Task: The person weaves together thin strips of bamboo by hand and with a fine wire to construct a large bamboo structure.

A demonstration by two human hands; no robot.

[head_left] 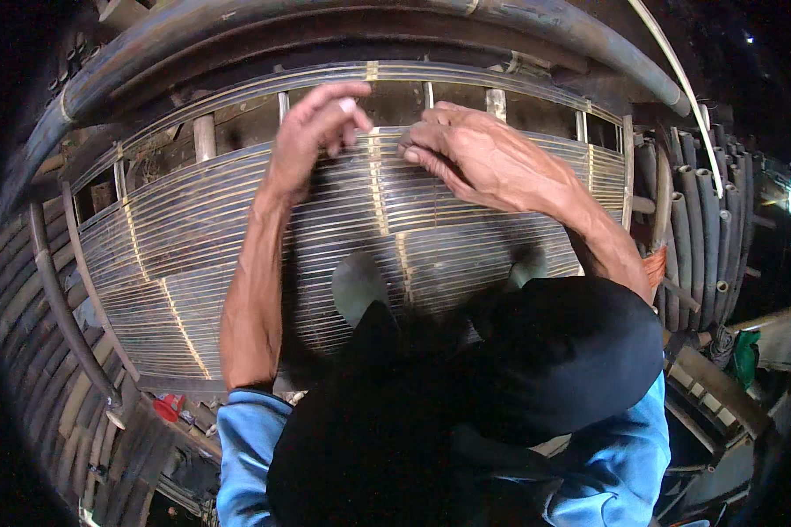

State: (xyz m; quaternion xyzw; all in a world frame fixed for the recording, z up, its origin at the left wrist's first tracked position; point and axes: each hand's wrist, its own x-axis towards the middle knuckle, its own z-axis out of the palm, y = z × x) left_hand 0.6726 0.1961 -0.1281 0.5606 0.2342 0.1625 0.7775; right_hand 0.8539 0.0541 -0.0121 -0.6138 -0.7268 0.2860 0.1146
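A wide panel of thin, parallel slats (211, 233) is spread beneath me, crossed by pale yellow bindings (376, 184). Above its far edge is my left hand (318, 132), index finger stretched rightward and the others loosely bent and apart, with nothing visible in them. Opposite it, my right hand (492, 158) is closed, thumb and fingertips pressed together beside the middle binding. Whatever is in that pinch is too small to make out. Past a gap, a narrow band of slats (466, 73) runs along the far side, joined to the frame by short crosspieces.
A thick bamboo pole (193, 44) arches across the far side. Dark poles or tubes (707, 228) stand stacked at right, and more poles (39, 299) line the left. A red object (169, 406) lies at lower left; green material (745, 358) hangs at right.
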